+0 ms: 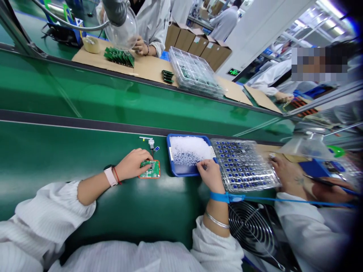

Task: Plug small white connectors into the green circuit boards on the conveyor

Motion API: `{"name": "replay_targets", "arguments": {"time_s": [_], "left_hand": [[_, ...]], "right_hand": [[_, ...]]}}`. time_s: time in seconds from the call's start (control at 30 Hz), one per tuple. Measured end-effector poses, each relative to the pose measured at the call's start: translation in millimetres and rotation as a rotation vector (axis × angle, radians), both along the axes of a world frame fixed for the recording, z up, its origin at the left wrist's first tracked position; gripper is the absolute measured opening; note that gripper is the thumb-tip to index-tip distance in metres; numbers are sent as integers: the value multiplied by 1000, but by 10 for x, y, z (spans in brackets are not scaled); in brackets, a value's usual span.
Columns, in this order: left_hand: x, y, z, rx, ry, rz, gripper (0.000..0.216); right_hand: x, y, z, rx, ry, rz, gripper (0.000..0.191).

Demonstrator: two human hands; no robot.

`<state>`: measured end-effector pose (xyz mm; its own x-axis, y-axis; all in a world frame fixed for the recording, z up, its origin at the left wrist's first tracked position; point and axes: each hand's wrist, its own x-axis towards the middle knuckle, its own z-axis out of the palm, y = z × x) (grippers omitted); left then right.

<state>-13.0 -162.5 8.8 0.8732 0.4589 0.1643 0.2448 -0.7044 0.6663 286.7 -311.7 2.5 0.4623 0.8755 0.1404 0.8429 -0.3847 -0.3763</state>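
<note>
My left hand [132, 163] grips a green circuit board [154, 172] with an orange edge, its fingers resting over the board's left and upper part. Thin wires lead up from the board to a white connector [151, 144] and a small blue part [157, 149]. My right hand [210, 173] is at the front right of a blue tray [185, 175], fingertips pinched together over its inside. Whatever those fingertips hold, if anything, is too small to see. A heap of tiny white pieces [193, 145] fills much of the tray.
Right of the blue tray lies a clear blister tray [246, 166] with rows of small blue parts. A fan with a round grille [251, 228] sits at the lower right. A co-worker's hand [289, 172] is close by on the right. Behind the belt [127, 98], another person handles boards.
</note>
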Motion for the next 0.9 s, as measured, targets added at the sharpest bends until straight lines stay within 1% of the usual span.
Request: {"name": "replay_targets", "arguments": {"time_s": [0.2, 0.33, 0.5, 0.67, 0.9], "left_hand": [[2, 7, -12, 13, 1, -1, 13], [2, 6, -11, 22, -1, -1, 13], [0, 5, 12, 15, 14, -5, 13], [1, 5, 11, 22, 11, -9, 12], [3, 1, 4, 17, 13, -3, 12]], "right_hand": [[3, -8, 28, 34, 1, -7, 23], [-17, 5, 40, 15, 23, -14, 23], [-15, 4, 16, -14, 32, -2, 21], [20, -19, -19, -49, -11, 28, 19], [32, -22, -35, -32, -25, 32, 17]]}}
